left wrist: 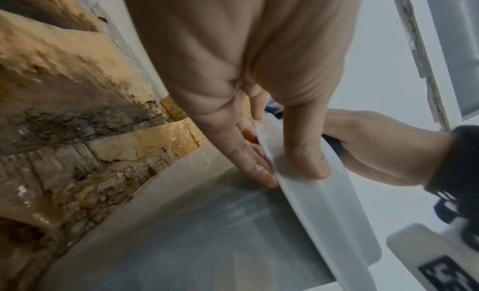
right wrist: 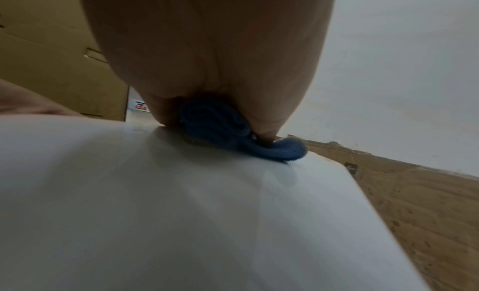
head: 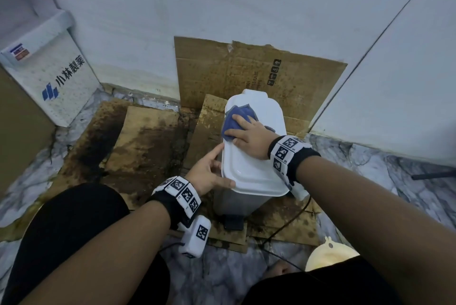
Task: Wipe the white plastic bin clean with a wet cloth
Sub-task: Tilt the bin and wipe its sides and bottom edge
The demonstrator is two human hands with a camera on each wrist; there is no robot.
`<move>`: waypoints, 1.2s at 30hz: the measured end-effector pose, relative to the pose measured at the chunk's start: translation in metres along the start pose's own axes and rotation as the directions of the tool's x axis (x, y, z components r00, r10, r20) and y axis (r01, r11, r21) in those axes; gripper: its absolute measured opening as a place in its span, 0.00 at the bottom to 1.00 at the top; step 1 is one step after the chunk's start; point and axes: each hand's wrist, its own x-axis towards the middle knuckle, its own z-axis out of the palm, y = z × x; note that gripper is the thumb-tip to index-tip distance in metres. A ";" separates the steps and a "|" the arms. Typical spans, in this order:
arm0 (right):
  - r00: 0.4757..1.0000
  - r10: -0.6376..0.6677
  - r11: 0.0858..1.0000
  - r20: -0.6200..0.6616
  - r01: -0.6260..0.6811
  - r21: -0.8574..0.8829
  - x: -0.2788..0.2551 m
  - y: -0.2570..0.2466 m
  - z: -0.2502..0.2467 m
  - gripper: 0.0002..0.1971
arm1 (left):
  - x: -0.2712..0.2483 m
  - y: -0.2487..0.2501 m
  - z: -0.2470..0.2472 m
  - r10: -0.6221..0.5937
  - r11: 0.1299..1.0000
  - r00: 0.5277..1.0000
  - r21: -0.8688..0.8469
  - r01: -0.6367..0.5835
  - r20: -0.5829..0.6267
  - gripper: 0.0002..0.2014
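The white plastic bin (head: 254, 169) stands on stained cardboard with its lid closed. A bunched blue cloth (head: 234, 119) lies on the far left part of the lid. My right hand (head: 243, 129) presses down on the cloth with flat, spread fingers. In the right wrist view the blue cloth (right wrist: 220, 131) is squashed between palm and lid (right wrist: 181, 203). My left hand (head: 214, 169) holds the lid's near left rim. In the left wrist view the thumb (left wrist: 305, 152) sits on the lid (left wrist: 324, 203), while the fingers (left wrist: 249, 156) lie under its edge.
Mouldy cardboard (head: 148, 147) covers the floor and leans on the wall behind the bin. A white box with a blue logo (head: 56, 77) stands at left. The black pedal (head: 233, 222) and a cable (head: 291, 221) lie in front. A cream object (head: 328, 255) sits near my right knee.
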 end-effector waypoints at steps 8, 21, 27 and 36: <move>0.990 -0.124 0.992 -0.063 0.123 -0.024 -0.032 -0.025 0.011 0.21 | -0.007 -0.004 0.005 -0.068 0.978 0.998 -0.195 0.067 0.001 0.49; 0.957 -0.289 0.946 -0.022 0.283 -0.159 -0.050 -0.050 0.029 0.22 | -0.010 -0.011 0.007 -0.088 0.966 0.995 -0.248 0.075 -0.042 0.31; 0.944 -0.329 0.926 0.027 0.328 -0.186 -0.033 -0.039 0.015 0.15 | -0.008 -0.013 0.008 -0.103 0.953 0.994 -0.289 0.085 -0.048 0.33; 0.964 -0.266 0.944 -0.015 0.257 -0.208 -0.021 -0.038 0.013 0.15 | -0.008 -0.011 0.007 -0.120 0.889 0.993 -0.443 0.111 0.007 0.35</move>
